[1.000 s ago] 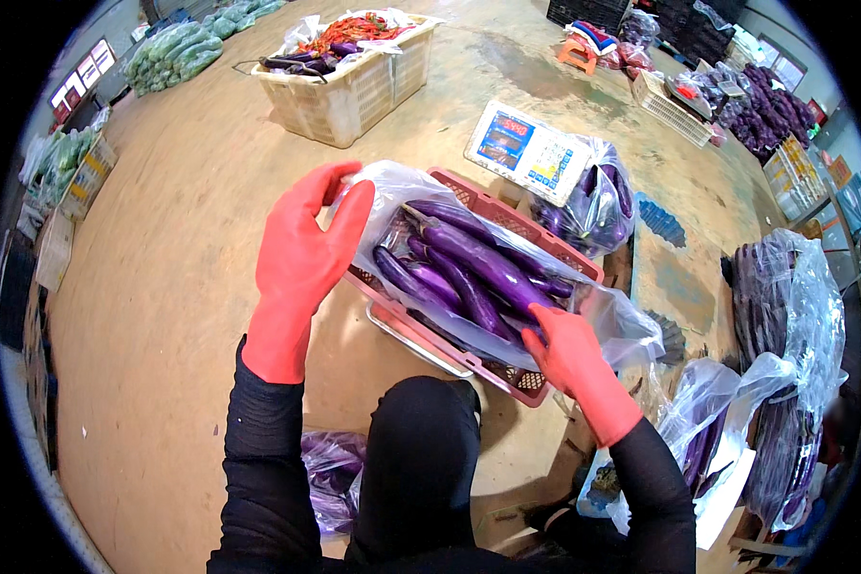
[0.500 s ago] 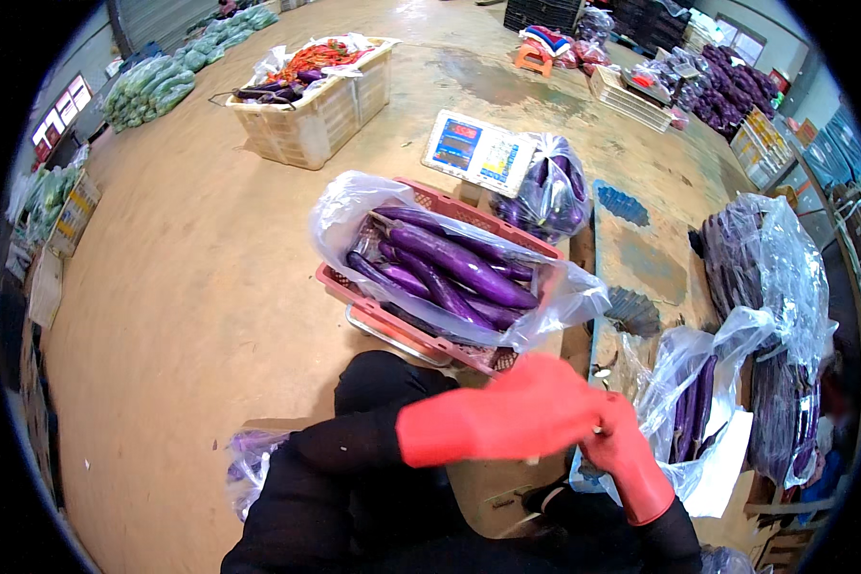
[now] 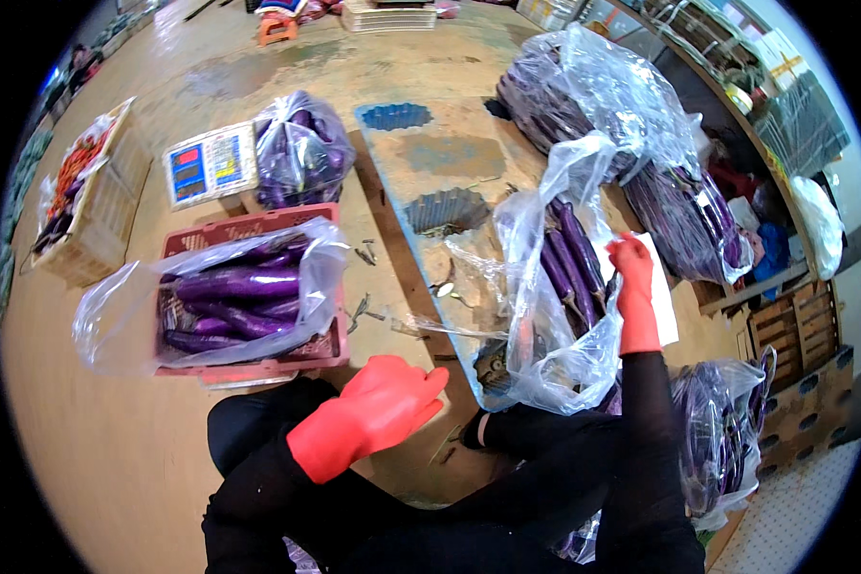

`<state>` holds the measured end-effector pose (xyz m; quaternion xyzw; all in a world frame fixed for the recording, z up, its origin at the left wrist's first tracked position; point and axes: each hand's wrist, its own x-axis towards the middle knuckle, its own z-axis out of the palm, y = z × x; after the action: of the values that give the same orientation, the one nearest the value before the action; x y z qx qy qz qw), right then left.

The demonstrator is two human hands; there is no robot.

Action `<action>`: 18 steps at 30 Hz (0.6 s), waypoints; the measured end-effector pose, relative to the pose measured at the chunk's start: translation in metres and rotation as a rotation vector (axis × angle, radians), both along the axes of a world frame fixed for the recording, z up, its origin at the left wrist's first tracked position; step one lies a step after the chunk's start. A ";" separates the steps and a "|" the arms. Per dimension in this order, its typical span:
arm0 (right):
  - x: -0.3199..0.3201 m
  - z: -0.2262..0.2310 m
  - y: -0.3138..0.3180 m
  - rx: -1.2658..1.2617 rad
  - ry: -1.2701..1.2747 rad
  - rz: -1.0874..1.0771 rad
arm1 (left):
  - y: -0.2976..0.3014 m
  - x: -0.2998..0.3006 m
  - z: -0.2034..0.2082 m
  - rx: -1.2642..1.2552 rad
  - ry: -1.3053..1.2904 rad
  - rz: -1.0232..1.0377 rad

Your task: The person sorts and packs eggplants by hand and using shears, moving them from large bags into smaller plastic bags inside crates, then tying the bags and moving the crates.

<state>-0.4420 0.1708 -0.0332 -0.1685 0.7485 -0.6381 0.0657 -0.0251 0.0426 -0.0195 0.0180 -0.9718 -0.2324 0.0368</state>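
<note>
My left hand, in a red rubber glove, is just off the near right corner of a red plastic crate. It holds nothing; its fingers are bent and a little apart. Purple eggplants lie in the crate inside a clear plastic bag. On the right, my right hand, gloved alike, has curled fingers by the edge of an opened clear bag of long eggplants. Whatever its fingertips pinch is hidden. White paper lies beneath and beside that hand.
A scale display stands behind the crate, beside a bagged eggplant bundle. A blue-edged board with hollows lies in the middle. Large wrapped eggplant bundles are at the right; a cream crate stands far left.
My view has turned right, shifting the crate leftward in the picture. My hands, close together before, have separated: the right has reached out to the opened bag, the left remains near the crate.
</note>
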 end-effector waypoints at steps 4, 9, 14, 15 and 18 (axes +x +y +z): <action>0.015 -0.110 -0.014 0.795 0.186 0.062 | -0.007 0.009 -0.012 -0.023 -0.008 -0.017; 0.042 -0.157 -0.008 0.923 0.556 -0.013 | -0.017 -0.007 0.009 -0.112 0.196 0.139; 0.167 -0.035 -0.098 0.165 0.360 0.393 | -0.047 0.067 0.067 -0.347 0.821 0.650; 0.203 -0.006 -0.102 0.180 0.132 0.559 | -0.061 0.087 0.073 -0.385 0.942 0.712; 0.272 0.014 -0.109 0.233 0.095 0.898 | -0.067 0.121 0.079 0.063 1.324 1.403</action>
<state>-0.1701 0.0619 -0.0192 -0.4963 0.6704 -0.4497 0.3193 0.0961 -0.0247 0.0593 0.4608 -0.5158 -0.1468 0.7072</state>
